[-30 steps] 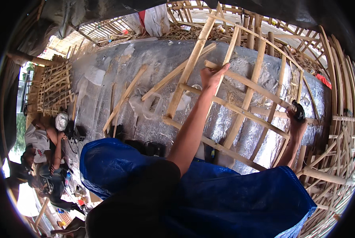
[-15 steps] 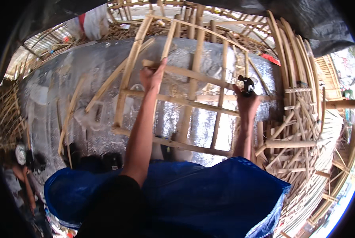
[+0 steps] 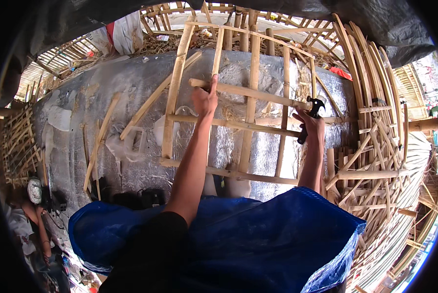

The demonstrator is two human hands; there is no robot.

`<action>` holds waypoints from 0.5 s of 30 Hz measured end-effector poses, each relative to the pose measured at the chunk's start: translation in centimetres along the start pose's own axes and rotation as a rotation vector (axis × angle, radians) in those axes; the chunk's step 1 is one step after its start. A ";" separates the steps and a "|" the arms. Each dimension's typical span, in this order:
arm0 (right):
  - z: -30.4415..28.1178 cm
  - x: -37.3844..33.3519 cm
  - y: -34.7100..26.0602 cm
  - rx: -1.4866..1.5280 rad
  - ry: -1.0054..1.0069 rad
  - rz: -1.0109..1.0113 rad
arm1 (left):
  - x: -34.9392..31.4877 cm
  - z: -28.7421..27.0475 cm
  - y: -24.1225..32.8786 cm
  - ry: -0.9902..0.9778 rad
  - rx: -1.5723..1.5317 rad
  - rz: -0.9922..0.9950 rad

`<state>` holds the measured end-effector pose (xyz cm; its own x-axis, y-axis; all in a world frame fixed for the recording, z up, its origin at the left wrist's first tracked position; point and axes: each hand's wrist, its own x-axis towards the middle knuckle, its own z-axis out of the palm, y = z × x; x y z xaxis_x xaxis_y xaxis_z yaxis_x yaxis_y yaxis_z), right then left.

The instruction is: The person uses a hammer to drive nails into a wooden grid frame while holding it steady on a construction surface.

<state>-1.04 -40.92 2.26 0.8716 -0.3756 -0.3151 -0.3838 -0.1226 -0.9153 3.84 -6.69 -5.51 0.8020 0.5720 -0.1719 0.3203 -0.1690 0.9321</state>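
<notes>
A ladder-like frame of bamboo strips lies in front of me, with lengthwise strips and crosspieces. My left hand is closed at the left end of a slanting bamboo crosspiece, where it meets a lengthwise strip; one finger stretches along that strip. At the right end of the same crosspiece, my right hand grips a hammer with a black head and a dark handle. The hammer's head stands above the fist, beside the crosspiece's end. Whether the right fingers also touch the crosspiece is hidden.
Silvery sheeting lies beneath the frame. Loose bamboo strips lie to the left. A bamboo lattice stands at the right. Blue plastic sheet covers the near side. Another person's arm shows at lower left.
The hammer has turned in my right hand, its head now showing side-on and its handle below the fist. The view has shifted, so the frame appears farther right. My left hand keeps its hold.
</notes>
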 end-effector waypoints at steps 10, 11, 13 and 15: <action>1.4 3.3 -0.4 0.137 -0.098 0.051 | 0.1 0.5 -0.9 0.006 -0.057 -0.018; 1.7 3.0 -0.6 0.159 -0.098 0.060 | 0.1 0.4 -1.1 0.012 -0.062 -0.033; 1.9 2.7 -0.6 0.250 -0.173 0.095 | 0.3 0.4 -1.4 0.037 -0.098 -0.021; 1.8 3.5 0.9 0.294 -0.220 0.197 | 0.3 0.5 -1.0 -0.008 -0.100 -0.037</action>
<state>2.22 -40.72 -0.11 0.8469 -0.1565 -0.5083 -0.4739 0.2118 -0.8547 3.98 -6.77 -6.66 0.7945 0.5701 -0.2093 0.2986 -0.0665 0.9521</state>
